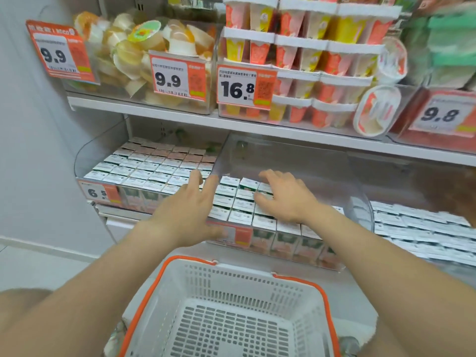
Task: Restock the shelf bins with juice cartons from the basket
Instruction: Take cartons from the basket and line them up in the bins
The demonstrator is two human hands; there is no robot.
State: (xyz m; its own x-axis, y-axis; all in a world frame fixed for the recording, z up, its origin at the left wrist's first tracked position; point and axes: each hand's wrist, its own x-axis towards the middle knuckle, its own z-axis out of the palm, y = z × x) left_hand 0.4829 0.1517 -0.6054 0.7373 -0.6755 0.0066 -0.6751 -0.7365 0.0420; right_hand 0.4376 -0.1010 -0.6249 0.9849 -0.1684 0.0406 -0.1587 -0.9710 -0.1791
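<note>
Both hands are reaching forward over the clear bin [283, 155]. The left hand [185, 212] is lying spread, fingers [197, 179] straight and apart, holding nothing. Its fingertips are reaching the wall between this bin and the left bin [87, 161], and its thumb is sitting by the front lip. Whether it is touching the cartons, cannot tell. The right hand [286, 199] is sitting just right of the left hand, with its fingertips [260, 200] bent down and loosely apart, resting on carton tops and pinching none.

The juice cartons [239, 204] are standing upright in tight rows under and between both hands, filling the front of the clear bin. More rows are filling the left bin beyond the left hand. More carton tops [425, 228] are showing well right of the right hand.

The basket [319, 292], white with an orange rim, is sitting below both wrists, nearer the person. Above the hands, the upper shelf [180, 117] is carrying jelly cups [144, 47] and price tags [171, 78].
</note>
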